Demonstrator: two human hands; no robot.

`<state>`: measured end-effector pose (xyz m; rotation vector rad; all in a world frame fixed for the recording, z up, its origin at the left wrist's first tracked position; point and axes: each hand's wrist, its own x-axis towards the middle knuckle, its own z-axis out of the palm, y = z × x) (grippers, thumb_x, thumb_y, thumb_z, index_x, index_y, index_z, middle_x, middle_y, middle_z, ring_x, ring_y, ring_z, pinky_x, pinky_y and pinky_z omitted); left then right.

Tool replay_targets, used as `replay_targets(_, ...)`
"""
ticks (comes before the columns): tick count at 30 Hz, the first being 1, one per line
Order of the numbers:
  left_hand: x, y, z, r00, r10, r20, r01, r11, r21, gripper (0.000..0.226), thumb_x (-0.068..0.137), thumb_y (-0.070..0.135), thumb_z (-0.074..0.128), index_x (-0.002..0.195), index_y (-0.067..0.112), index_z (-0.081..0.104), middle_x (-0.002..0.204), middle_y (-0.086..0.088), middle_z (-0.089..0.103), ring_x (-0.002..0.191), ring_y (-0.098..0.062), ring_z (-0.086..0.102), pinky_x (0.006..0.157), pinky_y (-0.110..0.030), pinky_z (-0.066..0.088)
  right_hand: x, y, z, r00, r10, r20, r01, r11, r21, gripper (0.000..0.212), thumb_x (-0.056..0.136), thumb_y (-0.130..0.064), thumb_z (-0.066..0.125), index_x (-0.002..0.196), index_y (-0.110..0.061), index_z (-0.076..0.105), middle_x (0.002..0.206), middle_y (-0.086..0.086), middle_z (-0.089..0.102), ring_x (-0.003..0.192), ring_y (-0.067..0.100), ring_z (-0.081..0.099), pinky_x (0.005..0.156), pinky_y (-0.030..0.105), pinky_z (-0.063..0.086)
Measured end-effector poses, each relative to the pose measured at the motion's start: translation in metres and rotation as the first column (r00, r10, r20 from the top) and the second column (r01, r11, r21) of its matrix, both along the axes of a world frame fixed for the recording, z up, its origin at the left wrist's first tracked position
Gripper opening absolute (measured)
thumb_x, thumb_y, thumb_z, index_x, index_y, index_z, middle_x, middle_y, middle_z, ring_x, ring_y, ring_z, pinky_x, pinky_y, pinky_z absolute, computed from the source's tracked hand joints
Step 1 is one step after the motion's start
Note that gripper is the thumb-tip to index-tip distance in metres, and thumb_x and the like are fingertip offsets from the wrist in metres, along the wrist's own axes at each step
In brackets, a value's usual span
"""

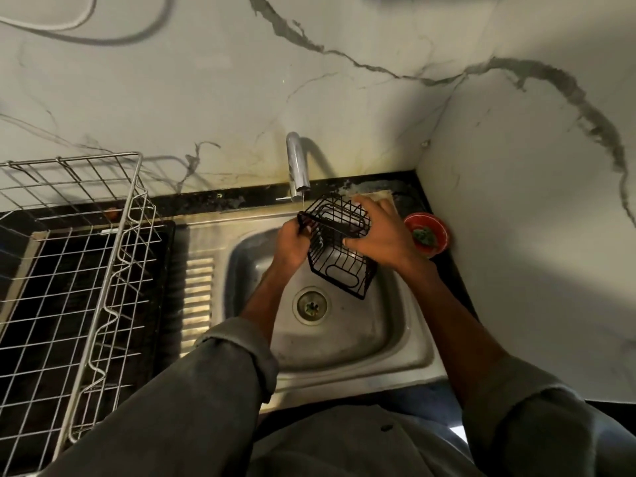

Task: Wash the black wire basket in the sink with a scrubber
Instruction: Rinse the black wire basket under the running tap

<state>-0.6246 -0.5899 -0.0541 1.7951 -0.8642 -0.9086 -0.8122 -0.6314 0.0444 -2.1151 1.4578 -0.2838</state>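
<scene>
The black wire basket point(339, 249) is held tilted over the steel sink point(395, 342), just under the tap point(297, 166), from which a thin stream of water runs. My left hand point(292, 242) grips the basket's left rim. My right hand point(382, 235) holds its right side, thumb hooked on a wire and fingers spread over the top. A green scrubber point(424, 236) lies in a small red bowl point(442, 226) on the counter to the right, apart from both hands.
A large steel wire dish rack point(103, 277) stands on the black counter at the left, beside the sink's ribbed drainboard point(198, 297). A beige pad point(382, 196) lies behind the basket. Marble walls close in behind and at the right. The drain point(310, 305) sits mid-basin.
</scene>
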Motion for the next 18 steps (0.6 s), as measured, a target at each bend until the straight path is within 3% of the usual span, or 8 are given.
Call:
replay_targets(3, 0.005, 0.004, 0.003, 0.991, 0.046, -0.124, -0.057, 0.995, -0.082, 0.024, 0.103, -0.001, 0.054, 0.124, 0.003, 0.067, 0.112, -0.008, 0.072, 0.104, -0.019, 0.069, 0.09, -0.025, 0.059, 0.01, 0.007, 0.006, 0.992, -0.097, 0.081, 0.098, 0.995, -0.013, 0.077, 0.07, -0.042, 0.082, 0.138, -0.045, 0.048, 0.147, -0.002, 0.043, 0.131, 0.024, 0.048, 0.101, 0.046, 0.051)
replay_targets(6, 0.002, 0.018, 0.002, 0.989, 0.1, -0.114, -0.108, 0.992, -0.07, 0.032, 0.101, -0.009, 0.051, 0.13, -0.001, 0.061, 0.104, 0.002, 0.065, 0.09, -0.006, 0.062, 0.078, -0.014, 0.054, 0.018, 0.017, 0.004, 0.963, -0.242, 0.115, 0.243, 0.97, 0.008, 0.066, 0.073, -0.044, 0.08, 0.133, -0.038, 0.053, 0.143, 0.001, 0.045, 0.125, 0.023, 0.051, 0.095, 0.041, 0.051)
replay_targets(9, -0.015, 0.044, -0.014, 0.934, 0.223, -0.279, -0.224, 0.974, 0.03, 0.018, 0.104, 0.006, 0.055, 0.113, 0.017, 0.066, 0.106, -0.004, 0.066, 0.097, -0.019, 0.063, 0.091, -0.03, 0.055, 0.021, 0.023, -0.001, 0.934, -0.339, 0.116, 0.336, 0.941, 0.043, 0.065, 0.075, -0.048, 0.08, 0.133, -0.036, 0.052, 0.145, 0.005, 0.041, 0.126, 0.026, 0.049, 0.086, 0.035, 0.045)
replay_targets(12, -0.019, 0.063, -0.04, 0.957, 0.22, -0.192, -0.178, 0.961, 0.213, 0.023, 0.103, 0.014, 0.06, 0.125, 0.019, 0.062, 0.119, -0.005, 0.066, 0.109, -0.025, 0.062, 0.1, -0.04, 0.051, 0.021, 0.026, -0.001, 0.916, -0.385, 0.111, 0.381, 0.923, 0.055, 0.066, 0.073, -0.052, 0.08, 0.13, -0.035, 0.051, 0.143, 0.007, 0.043, 0.126, 0.027, 0.049, 0.094, 0.04, 0.047)
replay_targets(14, -0.017, 0.069, -0.047, 0.954, 0.226, -0.195, -0.159, 0.937, 0.31, 0.017, 0.105, 0.021, 0.058, 0.12, 0.017, 0.064, 0.113, -0.007, 0.061, 0.101, -0.022, 0.058, 0.092, -0.039, 0.048, 0.019, 0.028, 0.003, 0.899, -0.412, 0.145, 0.408, 0.911, 0.061, 0.067, 0.07, -0.054, 0.081, 0.128, -0.035, 0.052, 0.141, 0.005, 0.046, 0.127, 0.026, 0.049, 0.101, 0.049, 0.049)
replay_targets(16, -0.017, 0.071, -0.045, 0.929, 0.252, -0.272, -0.144, 0.921, 0.363, 0.014, 0.107, 0.03, 0.052, 0.103, 0.019, 0.061, 0.105, -0.01, 0.059, 0.096, -0.023, 0.055, 0.086, -0.042, 0.051, 0.017, 0.026, 0.009, 0.879, -0.431, 0.205, 0.419, 0.902, 0.104, 0.068, 0.07, -0.053, 0.082, 0.129, -0.033, 0.055, 0.139, 0.003, 0.05, 0.126, 0.023, 0.05, 0.099, 0.043, 0.048)
replay_targets(18, -0.017, 0.072, -0.045, 0.871, 0.282, -0.402, -0.118, 0.915, 0.386, 0.023, 0.11, 0.036, 0.047, 0.107, 0.018, 0.06, 0.113, -0.009, 0.062, 0.107, -0.027, 0.059, 0.077, -0.039, 0.054, 0.016, 0.025, 0.013, 0.852, -0.451, 0.265, 0.42, 0.892, 0.166, 0.071, 0.068, -0.055, 0.083, 0.129, -0.03, 0.058, 0.135, 0.001, 0.056, 0.121, 0.02, 0.055, 0.092, 0.035, 0.049)
